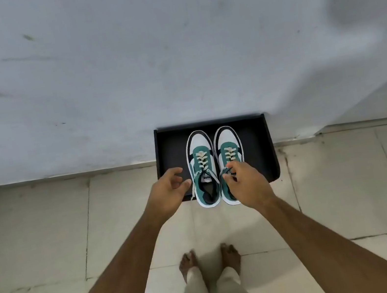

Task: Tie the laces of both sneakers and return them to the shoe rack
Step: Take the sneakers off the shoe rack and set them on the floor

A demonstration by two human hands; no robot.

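two green-and-white sneakers, the left sneaker [203, 170] and the right sneaker [229, 163], sit side by side on the black shoe rack [170, 150], toes toward 12 o'clock. the left hand [172, 191] hovers at 9 o'clock of them, fingers loosely spread. the right hand [245, 181] pinches the right sneaker's tongue area.

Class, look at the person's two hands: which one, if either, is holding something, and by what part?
The right hand pinches the right sneaker at its tongue and collar. The left hand holds nothing, fingers spread beside the left sneaker.
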